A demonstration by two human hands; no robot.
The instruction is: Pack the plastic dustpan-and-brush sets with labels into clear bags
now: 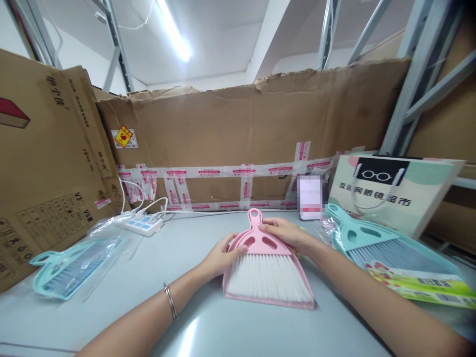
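Note:
A pink dustpan (268,296) lies flat on the grey table (238,327), with a pink hand brush (260,243) with white bristles resting inside it. My left hand (222,256) grips the left side of the brush head, fingers curled over its edge. My right hand (283,231) rests on the right side of the brush near its handle, fingers pressed on it.
A teal dustpan set in clear wrap (69,267) lies at the left. A second teal set (386,248) with a printed label lies at the right, before a paper bag (401,193). A white power strip (143,223) with cables and cardboard walls (238,144) close the back.

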